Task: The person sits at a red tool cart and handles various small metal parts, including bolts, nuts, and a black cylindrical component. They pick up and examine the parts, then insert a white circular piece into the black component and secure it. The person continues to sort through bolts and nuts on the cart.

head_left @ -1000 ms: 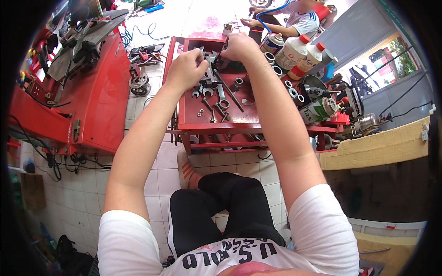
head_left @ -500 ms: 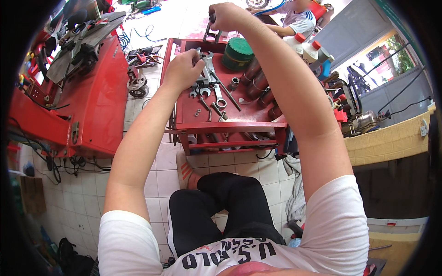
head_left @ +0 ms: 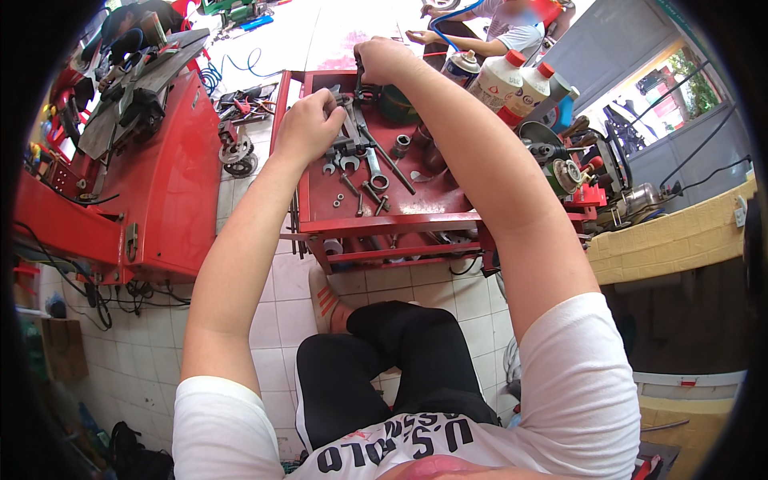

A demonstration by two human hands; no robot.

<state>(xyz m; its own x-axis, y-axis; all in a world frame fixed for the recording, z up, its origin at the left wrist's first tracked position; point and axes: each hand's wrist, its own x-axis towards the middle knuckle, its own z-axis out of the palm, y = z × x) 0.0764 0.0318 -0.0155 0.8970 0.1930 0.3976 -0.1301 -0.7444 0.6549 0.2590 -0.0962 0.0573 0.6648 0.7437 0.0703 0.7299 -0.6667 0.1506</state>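
Observation:
My left hand [head_left: 307,126] is closed with curled fingers at the left side of the red tool cart [head_left: 336,210]. Grey metal tools lie against its fingertips, but what it grips is hidden. Farther away, my right hand [head_left: 386,61] is closed on a dark metal part [head_left: 364,93], held low near the green tin [head_left: 395,106]. The part's full shape is partly covered by the hand. Just nearer than both hands lie several wrenches, among them a combination wrench [head_left: 377,170], a long thin rod [head_left: 394,170], a socket [head_left: 401,146] and loose bolts [head_left: 371,192].
Bottles with red caps [head_left: 498,78] and a spray can [head_left: 462,67] stand beyond my right forearm. A red machine [head_left: 172,176] is at the left. Another person's hand [head_left: 426,37] shows past the cart. A yellow padded ledge [head_left: 672,240] lies at the right.
My right hand has come down and nearer with the dark metal part, toward the cart and the green tin. My left hand has shifted slightly left, still closed over the tools.

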